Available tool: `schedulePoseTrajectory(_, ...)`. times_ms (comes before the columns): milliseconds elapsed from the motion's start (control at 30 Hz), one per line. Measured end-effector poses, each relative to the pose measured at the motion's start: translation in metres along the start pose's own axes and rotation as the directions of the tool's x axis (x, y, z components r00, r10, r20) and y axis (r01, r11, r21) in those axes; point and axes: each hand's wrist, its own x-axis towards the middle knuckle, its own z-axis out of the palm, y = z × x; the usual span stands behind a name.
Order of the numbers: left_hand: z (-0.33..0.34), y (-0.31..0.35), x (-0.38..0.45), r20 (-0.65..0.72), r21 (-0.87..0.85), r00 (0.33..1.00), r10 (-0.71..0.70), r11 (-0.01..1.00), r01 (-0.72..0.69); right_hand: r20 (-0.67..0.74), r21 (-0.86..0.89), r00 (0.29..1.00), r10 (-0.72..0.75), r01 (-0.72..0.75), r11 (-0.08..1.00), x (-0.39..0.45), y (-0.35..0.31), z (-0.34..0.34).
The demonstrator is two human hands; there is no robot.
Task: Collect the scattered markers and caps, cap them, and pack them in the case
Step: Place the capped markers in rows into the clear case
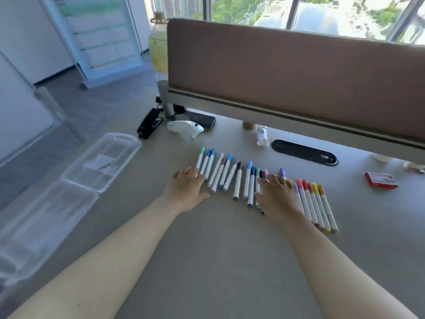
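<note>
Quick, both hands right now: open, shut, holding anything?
Left hand: open, fingers flat on the left end of the row of markers, gripping nothing.
Right hand: open, spread flat over the markers mid-row, gripping nothing.

Markers [239, 178] lie in a row across the middle of the tabletop [207, 261], side by side. The left hand [187, 189] rests flat on the row's left end, the right hand [277, 195] on its right half, with more markers beyond it to the right. The open case [69, 180] sits at the tabletop's left edge, apart from the row. Behind the markers, along the back edge under the divider [287, 77], sit a stapler [149, 124], a controller [185, 128] and a phone [202, 122]. A small box [381, 181] lies toward the right edge.
</note>
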Motion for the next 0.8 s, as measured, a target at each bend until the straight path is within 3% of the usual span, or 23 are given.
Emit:
schedulePoseTrajectory(167,0.001,-0.068,-0.049,0.022,-0.047,0.974,-0.224,0.973,0.224,-0.008,0.053,0.984,-0.179,0.180,0.982,0.022,-0.079,-0.006)
schedulePoseTrajectory(433,0.044,-0.172,-0.111,0.057,-0.095,0.833,-0.550,0.828,0.553,0.049,0.010,0.893,-0.448,0.448,0.894,0.046,-0.214,0.017)
schedulePoseTrajectory(633,0.077,-0.224,-0.125,0.120,-0.166,0.787,-0.605,0.769,0.617,0.087,0.032,0.854,-0.513,0.513,0.858,0.070,-0.292,0.040)
schedulePoseTrajectory(800,0.092,-0.252,-0.127,0.099,-0.197,0.828,-0.551,0.805,0.559,0.108,-0.001,0.858,-0.503,0.506,0.863,0.089,-0.326,0.056)
